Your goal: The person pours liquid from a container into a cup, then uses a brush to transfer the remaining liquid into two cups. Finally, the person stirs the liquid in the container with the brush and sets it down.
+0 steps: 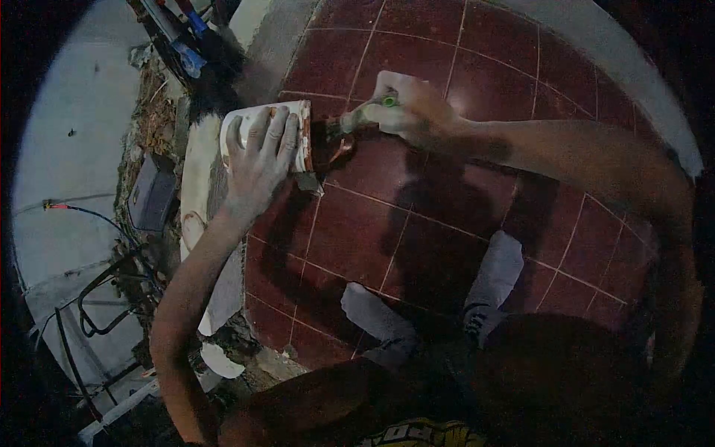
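Left hand flat on pale block — right hand grips brush

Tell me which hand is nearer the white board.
Left. The left hand lies flat on the white board; the right hand is off to its right, gripping a brush.

Left hand flat, right hand clenched.

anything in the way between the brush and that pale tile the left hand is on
Nothing visible. The right hand holds the brush, and its tip already meets the right edge of the pale tile. The left hand lies flat on top of the tile.
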Demonstrator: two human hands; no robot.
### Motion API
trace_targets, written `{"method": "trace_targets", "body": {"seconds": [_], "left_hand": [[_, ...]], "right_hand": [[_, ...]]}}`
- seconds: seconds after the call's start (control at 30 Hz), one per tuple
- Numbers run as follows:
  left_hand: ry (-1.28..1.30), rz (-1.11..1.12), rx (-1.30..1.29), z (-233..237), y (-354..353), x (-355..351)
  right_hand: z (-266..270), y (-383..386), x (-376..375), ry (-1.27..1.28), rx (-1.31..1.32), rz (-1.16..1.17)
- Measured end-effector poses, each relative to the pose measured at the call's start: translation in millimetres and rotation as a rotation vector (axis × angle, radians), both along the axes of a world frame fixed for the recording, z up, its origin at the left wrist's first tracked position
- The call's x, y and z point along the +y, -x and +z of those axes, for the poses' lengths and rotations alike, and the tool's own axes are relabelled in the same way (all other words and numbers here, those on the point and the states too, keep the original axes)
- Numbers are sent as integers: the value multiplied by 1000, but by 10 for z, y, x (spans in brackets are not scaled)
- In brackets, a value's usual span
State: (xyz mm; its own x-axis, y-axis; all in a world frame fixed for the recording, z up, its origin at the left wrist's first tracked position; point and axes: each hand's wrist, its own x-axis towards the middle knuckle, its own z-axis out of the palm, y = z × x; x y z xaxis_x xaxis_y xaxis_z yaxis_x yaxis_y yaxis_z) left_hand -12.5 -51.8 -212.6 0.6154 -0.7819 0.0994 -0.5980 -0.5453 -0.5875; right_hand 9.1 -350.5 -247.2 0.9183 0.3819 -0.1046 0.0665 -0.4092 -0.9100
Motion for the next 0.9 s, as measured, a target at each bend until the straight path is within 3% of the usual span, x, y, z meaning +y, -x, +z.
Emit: {"method": "trace_targets", "body": {"seconds": [0.33, 0.4, 0.43, 0.5, 0.63, 0.73, 0.83, 0.9], "left_hand": [[48, 11, 34, 22, 37, -24], [191, -36, 72, -5, 30, -36], [190, -36, 74, 0, 35, -40], [378, -86, 141, 27, 62, -28], [448, -105, 258, 71, 75, 122], [504, -88, 293, 42, 89, 259], [532, -109, 313, 38, 77, 340], [524, -94, 331, 31, 80, 339]], "right_hand": [[-89, 63, -114, 1, 2, -34], [-130, 29, -116, -239, 45, -35], [-147, 28, -104, -240, 47, -35], [-167, 28, -66, -307, -87, -116], [-66, -3, 9, -221, -243, -138], [26, 51, 66, -317, -306, -168], [203, 93, 30, -191, -251, -41], [176, 69, 13, -130, -553, 155]]}}
